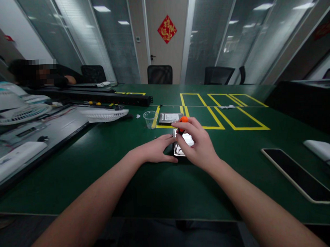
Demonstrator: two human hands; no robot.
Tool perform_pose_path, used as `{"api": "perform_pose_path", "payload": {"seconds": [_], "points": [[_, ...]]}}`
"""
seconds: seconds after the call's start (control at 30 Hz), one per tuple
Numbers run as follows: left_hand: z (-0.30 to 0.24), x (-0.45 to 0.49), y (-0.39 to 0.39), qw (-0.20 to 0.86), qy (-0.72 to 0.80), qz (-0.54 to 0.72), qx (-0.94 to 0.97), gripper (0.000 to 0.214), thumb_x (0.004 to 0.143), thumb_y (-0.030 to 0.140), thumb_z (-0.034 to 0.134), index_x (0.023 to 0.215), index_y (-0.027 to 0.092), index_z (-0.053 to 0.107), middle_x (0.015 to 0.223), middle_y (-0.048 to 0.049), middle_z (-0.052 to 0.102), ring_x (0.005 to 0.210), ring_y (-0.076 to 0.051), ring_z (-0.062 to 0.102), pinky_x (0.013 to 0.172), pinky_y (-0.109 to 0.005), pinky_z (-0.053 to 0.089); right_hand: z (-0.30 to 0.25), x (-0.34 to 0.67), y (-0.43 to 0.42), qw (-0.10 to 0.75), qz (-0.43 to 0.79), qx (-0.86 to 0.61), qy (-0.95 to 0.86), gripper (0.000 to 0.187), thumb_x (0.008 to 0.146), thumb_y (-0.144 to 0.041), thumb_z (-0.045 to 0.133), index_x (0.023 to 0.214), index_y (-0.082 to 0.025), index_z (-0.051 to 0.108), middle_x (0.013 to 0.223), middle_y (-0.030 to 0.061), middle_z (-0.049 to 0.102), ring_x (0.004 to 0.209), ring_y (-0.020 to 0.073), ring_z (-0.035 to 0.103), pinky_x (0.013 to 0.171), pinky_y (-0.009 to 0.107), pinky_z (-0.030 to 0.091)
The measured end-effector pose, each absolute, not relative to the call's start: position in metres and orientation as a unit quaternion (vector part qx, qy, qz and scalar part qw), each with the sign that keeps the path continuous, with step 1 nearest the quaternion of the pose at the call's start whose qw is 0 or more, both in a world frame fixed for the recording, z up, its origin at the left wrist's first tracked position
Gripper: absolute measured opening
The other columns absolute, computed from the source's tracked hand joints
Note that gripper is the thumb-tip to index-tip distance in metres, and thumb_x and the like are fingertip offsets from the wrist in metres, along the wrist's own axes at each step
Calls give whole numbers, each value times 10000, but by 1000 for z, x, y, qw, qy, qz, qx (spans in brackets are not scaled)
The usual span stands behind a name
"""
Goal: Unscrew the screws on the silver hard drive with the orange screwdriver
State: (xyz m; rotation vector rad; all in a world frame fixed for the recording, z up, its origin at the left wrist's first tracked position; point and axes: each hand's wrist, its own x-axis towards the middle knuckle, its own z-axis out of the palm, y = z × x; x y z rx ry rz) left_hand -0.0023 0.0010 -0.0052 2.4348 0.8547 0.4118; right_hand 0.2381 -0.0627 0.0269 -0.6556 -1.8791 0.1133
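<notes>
A silver hard drive (179, 149) lies on the green table in front of me, partly hidden under my hands. My left hand (158, 149) grips its left side, with the thumb at the near corner and the fingers at the far one. Above the drive, my right hand (197, 144) is closed round a screwdriver (184, 119) with an orange and black handle. The screwdriver stands roughly upright, and its tip is hidden. Just beyond lies a second hard drive (170, 117) with a white label. To its left stands a clear plastic cup (150, 120).
Yellow tape (216, 121) marks boxes on the table. At the left are white fan parts (104, 114), a long black bar (120, 99) and a large flat panel (53, 132). A tablet-like device (300, 174) lies at the right. Another person sits at the far left.
</notes>
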Motion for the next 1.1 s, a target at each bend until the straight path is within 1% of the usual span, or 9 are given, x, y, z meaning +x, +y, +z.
{"api": "perform_pose_path", "payload": {"seconds": [0.1, 0.2, 0.37, 0.47, 0.6, 0.7, 0.77, 0.97, 1.1], "points": [[-4, -2, 0, 265, 319, 151, 897, 956, 998, 545, 1098, 1828, 290, 697, 1920, -177, 693, 1806, -501, 651, 1544, -673, 512, 27, 239, -61, 540, 46, -277, -793, 351, 1193, -149, 751, 1462, -321, 897, 1409, 114, 838, 1245, 315, 849, 1081, 513, 759], [-3, -2, -1, 268, 320, 149, 896, 946, 996, 532, 1102, 1824, 299, 709, 1933, -170, 680, 1804, -500, 652, 1549, -669, 508, 28, 240, -61, 540, 42, -279, -793, 333, 1186, -146, 763, 1444, -310, 895, 1404, 111, 845, 1252, 317, 850, 1082, 508, 756], [-3, -2, -1, 268, 330, 144, 893, 987, 991, 545, 1102, 1850, 296, 684, 1935, -182, 673, 1798, -506, 656, 1542, -692, 513, 29, 238, -64, 533, 45, -280, -797, 382, 1194, -117, 706, 1468, -314, 886, 1416, 114, 853, 1255, 313, 857, 1068, 506, 758], [-4, -3, 0, 262, 325, 147, 897, 982, 1002, 553, 1093, 1852, 289, 677, 1918, -189, 693, 1788, -495, 669, 1540, -696, 513, 28, 238, -65, 542, 43, -271, -794, 424, 1190, -106, 680, 1492, -316, 891, 1446, 133, 836, 1308, 323, 855, 1102, 521, 760], [-3, -3, -1, 252, 322, 149, 900, 928, 1013, 573, 1082, 1813, 286, 709, 1866, -180, 742, 1775, -501, 686, 1515, -686, 546, 28, 239, -64, 540, 40, -283, -791, 441, 1180, -137, 720, 1526, -337, 904, 1498, 137, 835, 1360, 343, 851, 1160, 562, 756], [-2, -3, -2, 252, 324, 147, 900, 936, 1011, 586, 1081, 1818, 292, 709, 1879, -179, 731, 1776, -515, 686, 1503, -684, 563, 29, 240, -63, 534, 44, -294, -792, 398, 1188, -184, 762, 1513, -352, 920, 1479, 124, 852, 1334, 349, 855, 1150, 572, 760], [-2, -2, -2, 254, 325, 147, 899, 965, 1004, 587, 1087, 1837, 298, 694, 1889, -181, 720, 1783, -514, 681, 1511, -681, 553, 30, 241, -64, 535, 46, -293, -791, 392, 1189, -179, 765, 1499, -355, 927, 1470, 121, 859, 1337, 354, 856, 1154, 576, 758], [-6, -2, 2, 256, 320, 148, 900, 972, 1003, 597, 1085, 1830, 275, 689, 1890, -190, 714, 1787, -498, 668, 1530, -664, 528, 29, 239, -64, 542, 50, -272, -793, 482, 1192, -101, 687, 1547, -347, 901, 1492, 126, 860, 1363, 339, 860, 1166, 545, 752], [-4, -2, 1, 255, 322, 144, 900, 970, 1001, 578, 1094, 1829, 277, 687, 1869, -183, 730, 1776, -490, 677, 1542, -666, 512, 30, 239, -65, 544, 47, -275, -792, 482, 1191, -110, 687, 1551, -347, 902, 1499, 136, 839, 1373, 335, 849, 1159, 534, 752]]}}
